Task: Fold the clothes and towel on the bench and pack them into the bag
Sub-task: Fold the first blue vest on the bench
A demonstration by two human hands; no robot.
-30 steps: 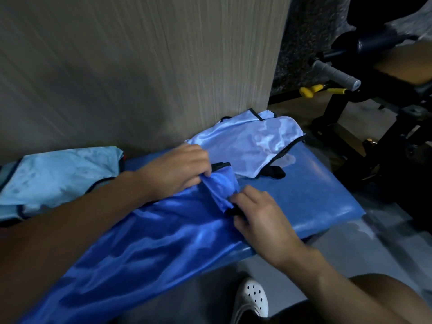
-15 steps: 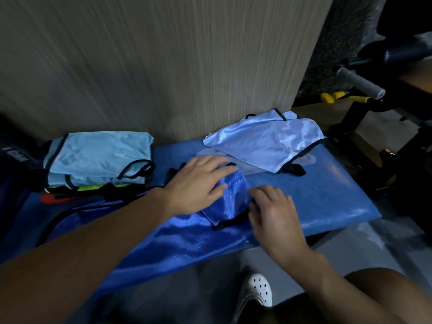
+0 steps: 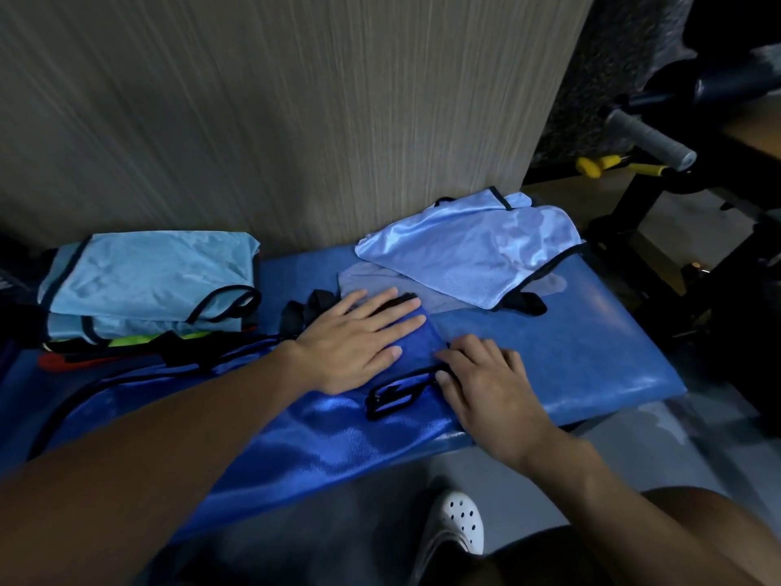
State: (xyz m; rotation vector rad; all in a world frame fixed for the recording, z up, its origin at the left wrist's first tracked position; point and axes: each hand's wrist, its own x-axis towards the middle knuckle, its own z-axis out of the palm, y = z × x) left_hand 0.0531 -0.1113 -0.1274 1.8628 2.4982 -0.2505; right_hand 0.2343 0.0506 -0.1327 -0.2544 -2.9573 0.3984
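Clog [image 3: 454, 526], white, stands on the floor below the near edge of the bench [image 3: 591, 353]. Over that edge drapes a shiny dark blue garment [image 3: 296, 437].

At the bench's middle the left hand [image 3: 359, 340] lies flat on the garment's turned-over corner, fingers straight and slightly spread, pressing it down. Just beside it, toward the bench's right end, the right hand [image 3: 490, 387] has bent fingers with their tips on the fabric edge and its thumb against the black trim loop [image 3: 397, 391]. Whether it pinches the trim I cannot tell.

On the bench's left end sits a folded stack [image 3: 148, 277] of light blue pieces. At its far right corner a loose light blue garment [image 3: 477, 251] lies over a grey cloth [image 3: 380, 281], perhaps the towel. No bag can be made out.

The fabric looks slippery and much of it hangs off the near edge, so if the left palm lifts early the fold will likely spring open or the piece slide to the floor. The trim loop could also bunch inside the fold.

No brand, label or writing is readable.
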